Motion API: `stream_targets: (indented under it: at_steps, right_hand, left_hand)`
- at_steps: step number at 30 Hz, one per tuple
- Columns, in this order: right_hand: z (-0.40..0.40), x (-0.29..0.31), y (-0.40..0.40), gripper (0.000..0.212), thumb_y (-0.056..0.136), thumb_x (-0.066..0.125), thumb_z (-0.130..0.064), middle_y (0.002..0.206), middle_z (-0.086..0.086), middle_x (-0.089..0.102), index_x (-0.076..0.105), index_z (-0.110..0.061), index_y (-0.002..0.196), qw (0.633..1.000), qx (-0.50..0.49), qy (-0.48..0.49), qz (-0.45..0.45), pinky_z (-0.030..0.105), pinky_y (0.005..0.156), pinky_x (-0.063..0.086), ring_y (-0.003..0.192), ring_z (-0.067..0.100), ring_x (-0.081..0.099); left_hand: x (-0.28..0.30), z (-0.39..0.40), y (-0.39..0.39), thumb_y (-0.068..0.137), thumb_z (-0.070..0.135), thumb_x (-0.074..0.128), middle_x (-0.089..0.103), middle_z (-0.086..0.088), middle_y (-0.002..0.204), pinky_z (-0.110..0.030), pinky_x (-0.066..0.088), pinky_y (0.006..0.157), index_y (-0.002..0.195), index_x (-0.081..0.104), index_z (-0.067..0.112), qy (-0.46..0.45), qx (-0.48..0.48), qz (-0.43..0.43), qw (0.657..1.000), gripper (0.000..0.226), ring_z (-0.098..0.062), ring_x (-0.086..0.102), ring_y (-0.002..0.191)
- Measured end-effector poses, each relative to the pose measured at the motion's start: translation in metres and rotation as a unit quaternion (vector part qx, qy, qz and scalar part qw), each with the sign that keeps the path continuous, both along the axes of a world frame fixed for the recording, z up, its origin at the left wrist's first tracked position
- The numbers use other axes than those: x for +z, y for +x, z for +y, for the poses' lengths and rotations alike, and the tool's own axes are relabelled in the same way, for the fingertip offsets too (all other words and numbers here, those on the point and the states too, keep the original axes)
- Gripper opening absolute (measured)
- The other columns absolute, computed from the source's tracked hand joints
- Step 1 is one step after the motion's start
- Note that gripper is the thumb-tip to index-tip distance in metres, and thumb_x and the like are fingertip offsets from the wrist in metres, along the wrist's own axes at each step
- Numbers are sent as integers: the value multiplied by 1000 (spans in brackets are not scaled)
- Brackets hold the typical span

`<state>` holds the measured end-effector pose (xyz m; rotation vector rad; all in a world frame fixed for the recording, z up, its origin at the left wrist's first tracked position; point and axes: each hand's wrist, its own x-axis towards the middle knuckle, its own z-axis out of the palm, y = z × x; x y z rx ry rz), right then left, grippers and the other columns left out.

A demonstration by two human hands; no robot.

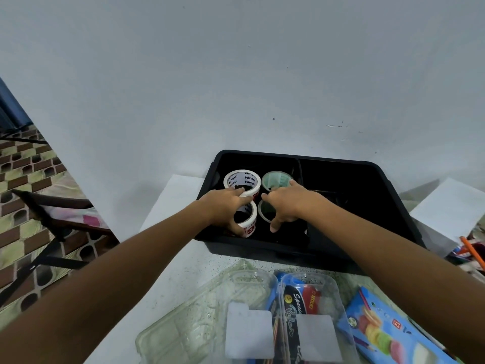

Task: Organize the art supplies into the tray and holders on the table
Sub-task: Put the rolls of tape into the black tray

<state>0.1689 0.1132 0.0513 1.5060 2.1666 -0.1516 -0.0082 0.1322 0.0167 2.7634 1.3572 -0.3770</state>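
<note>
A black tray (pixel 372 179) stands at the back of the table, split by a divider. Its left compartment holds several tape rolls: a white Ninso roll (pixel 240 179), a white roll with red print (pixel 248 222), a clear greenish roll (pixel 275 179) and a clear roll (pixel 265 212). My left hand (pixel 223 208) reaches into the tray and curls around the white roll with red print, fingertips touching the Ninso roll. My right hand (pixel 287 203) spreads over the clear roll, with a finger on the greenish roll.
Near me lie a clear plastic lid (pixel 189 327), a clear box with pens and a ruler pack (pixel 309 311), and a blue colour pencil box (pixel 385 329). White paper (pixel 451 208) and orange pencils (pixel 471 250) sit at right. A folding chair (pixel 49 214) stands left.
</note>
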Motion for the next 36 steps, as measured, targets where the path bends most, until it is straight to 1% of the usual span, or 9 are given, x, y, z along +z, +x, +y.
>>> stream_targets:
  at_steps: [4,6,10,16,20,24,29,32,36]
  right_hand:
    - [-12,8,4,86,78,70,-55,145,4,46,33,-21,148,998,13,44,33,52,118,9,136,23,39]
    - [-25,12,13,77,84,66,-51,149,4,42,35,-22,148,986,16,92,140,50,118,7,140,22,33]
    - [-65,9,39,53,96,52,-42,147,7,44,47,-14,141,907,-5,263,329,35,119,11,144,23,27]
    - [-120,-22,74,86,87,12,-75,155,8,33,31,-20,150,931,-88,229,272,36,120,7,148,22,13]
    - [-127,-37,80,103,75,-11,-84,158,10,25,14,-24,155,940,-88,234,233,41,122,8,149,24,7]
    - [-125,-34,76,99,79,-4,-81,158,11,25,15,-19,154,932,-87,246,251,41,120,16,149,25,11]
    - [-137,-36,80,75,96,22,-61,129,14,59,52,-5,135,903,-28,308,299,43,96,48,122,30,53]
    - [-146,-37,91,60,97,33,-48,121,14,63,58,-4,128,897,-2,306,320,43,90,51,112,30,58]
    - [-173,-47,128,57,95,35,-47,119,13,65,60,-7,128,919,2,293,262,47,98,46,112,31,61]
  left_hand:
    - [1,-1,-3,70,69,69,20,-4,160,-43,36,110,153,20,30,-13,17,-27,999,105,-23,22,145]
    - [5,-7,-7,73,69,67,24,-3,157,-43,34,111,152,24,30,-42,31,-95,994,98,-24,26,143]
    - [10,-38,-18,84,70,49,39,-2,149,-37,31,112,146,40,24,-10,11,-235,972,78,-22,33,139]
    - [-13,-81,-9,87,74,18,43,-6,146,-50,11,118,141,47,18,100,-35,-198,974,83,-28,23,144]
    - [-23,-85,-7,92,70,15,51,-10,140,-57,16,117,135,54,16,170,-25,-191,967,79,-33,27,144]
    - [-24,-91,-4,93,68,20,60,-9,132,-56,23,115,125,63,13,201,0,-196,960,77,-33,40,137]
    - [-20,-99,-3,91,64,32,68,-7,118,-53,33,109,112,70,11,214,37,-203,955,69,-33,54,122]
    - [-20,-106,1,90,57,36,68,-9,117,-55,32,107,113,70,10,207,53,-198,957,63,-34,54,119]
    - [-21,-126,21,92,47,38,63,-15,122,-57,35,104,122,62,4,206,75,-267,938,58,-36,53,119]
